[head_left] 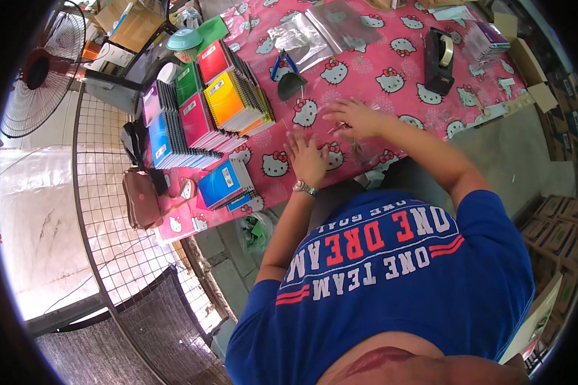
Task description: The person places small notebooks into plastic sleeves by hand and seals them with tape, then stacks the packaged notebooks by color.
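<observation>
My left hand (307,158) lies palm down on the pink cartoon-cat tablecloth (376,58), fingers spread, with a metal watch at the wrist. Farther right, my right hand (356,118) reaches in over the cloth, its fingers stretched and apart. A small thin item beneath its fingertips is too indistinct to name. Beyond my hands are blue-handled pliers (285,64) and a dark flat piece (292,86). Spiral notebooks stand in stacks to the left: yellow (227,101), red (214,61), magenta (197,119), green (187,82) and blue (168,138). A smaller blue notebook stack (222,186) sits nearer me.
A black tape dispenser (438,61) and wrapped notebooks (486,41) stand at the right. Clear plastic sleeves (340,25) lie at the back. Leftward are a fan (38,69), a wire grid (103,192) and a brown bag (141,200). Cartons (559,224) are stacked at the lower right.
</observation>
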Demonstrator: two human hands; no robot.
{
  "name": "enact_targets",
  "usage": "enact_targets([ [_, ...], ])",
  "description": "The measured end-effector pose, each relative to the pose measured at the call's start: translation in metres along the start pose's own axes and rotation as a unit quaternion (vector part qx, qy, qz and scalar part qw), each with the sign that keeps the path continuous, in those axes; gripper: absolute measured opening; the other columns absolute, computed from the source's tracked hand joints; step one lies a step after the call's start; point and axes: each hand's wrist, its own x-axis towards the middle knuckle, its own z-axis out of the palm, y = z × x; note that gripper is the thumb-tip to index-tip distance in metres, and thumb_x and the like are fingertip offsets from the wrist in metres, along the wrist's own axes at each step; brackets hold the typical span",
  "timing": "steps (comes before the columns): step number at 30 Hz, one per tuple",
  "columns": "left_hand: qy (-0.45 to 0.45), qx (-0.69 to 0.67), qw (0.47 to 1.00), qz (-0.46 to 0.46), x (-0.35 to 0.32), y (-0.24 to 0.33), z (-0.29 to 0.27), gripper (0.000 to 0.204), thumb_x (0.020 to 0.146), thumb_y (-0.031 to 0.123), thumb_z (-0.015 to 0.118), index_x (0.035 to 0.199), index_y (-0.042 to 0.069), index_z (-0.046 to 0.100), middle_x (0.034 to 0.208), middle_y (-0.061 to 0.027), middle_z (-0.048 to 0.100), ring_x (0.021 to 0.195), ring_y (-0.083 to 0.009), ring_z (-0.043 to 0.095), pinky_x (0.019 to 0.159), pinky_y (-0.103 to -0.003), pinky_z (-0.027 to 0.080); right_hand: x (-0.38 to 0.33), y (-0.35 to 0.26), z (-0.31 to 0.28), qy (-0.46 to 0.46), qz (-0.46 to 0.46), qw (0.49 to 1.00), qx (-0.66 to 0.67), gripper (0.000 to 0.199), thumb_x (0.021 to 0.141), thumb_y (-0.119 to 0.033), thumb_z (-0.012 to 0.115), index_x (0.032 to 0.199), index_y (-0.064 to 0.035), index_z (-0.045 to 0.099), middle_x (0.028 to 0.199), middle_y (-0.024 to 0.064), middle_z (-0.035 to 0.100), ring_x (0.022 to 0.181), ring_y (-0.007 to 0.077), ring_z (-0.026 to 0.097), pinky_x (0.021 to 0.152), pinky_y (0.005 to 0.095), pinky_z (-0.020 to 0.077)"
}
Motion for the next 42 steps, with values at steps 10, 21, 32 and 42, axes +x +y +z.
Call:
enact_targets([
  [10, -0.176, 0.027, 0.983, 0.046, -0.011, 0.019, -0.003, 0.075, 0.083, 0.058, 0.053, 0.145, 0.019, 0.035, 0.154, -0.0158, 0.022, 0.143, -0.0358, 0.017, 0.112, -0.060, 0.004, 0.062, -0.043, 0.018, 0.080, 0.065, 0.994, 0.042, 0.048, 0.080, -0.046, 0.065, 0.110, -0.0094, 0.066, 0.126, 0.0165, 0.057, 0.114, 0.0332, 0.054, 0.096, 0.0476, 0.0407],
  [21, -0.069, 0.044, 0.992, 0.098, -0.019, -0.009, 0.039, 0.074, 0.087, 0.058, 0.043, 0.149, 0.020, 0.027, 0.156, -0.0146, 0.016, 0.145, -0.0358, 0.009, 0.108, -0.068, 0.003, 0.150, -0.217, 0.111, -0.132, 0.393, 0.726, 0.549, 0.084, 0.068, -0.050, 0.079, 0.120, 0.0099, 0.052, 0.112, 0.0207, 0.060, 0.099, 0.0266, 0.059, 0.082, 0.0371, 0.0483],
  [32, -0.272, 0.021, 0.962, 0.028, -0.020, 0.000, 0.010, 0.083, 0.082, 0.058, 0.056, 0.143, 0.007, 0.034, 0.142, -0.0241, 0.037, 0.132, -0.0432, 0.032, 0.109, -0.054, 0.023, 0.057, -0.125, 0.017, 0.029, 0.292, 0.607, 0.739, 0.032, 0.073, -0.037, 0.077, 0.080, -0.0081, 0.065, 0.070, 0.0002, 0.057, 0.062, 0.0109, 0.049, 0.061, 0.0289, 0.0377],
  [42, -0.019, -0.101, 0.993, 0.066, -0.032, -0.008, 0.010, 0.066, 0.075, 0.031, 0.069, 0.123, -0.008, 0.044, 0.129, -0.0254, 0.044, 0.126, -0.0433, 0.036, 0.109, -0.050, 0.029, -0.022, -0.001, -0.038, -0.031, 0.470, 0.733, 0.491, 0.033, 0.076, -0.040, 0.073, 0.094, -0.0126, 0.067, 0.081, -0.0003, 0.064, 0.073, 0.0109, 0.056, 0.071, 0.0285, 0.0422],
])
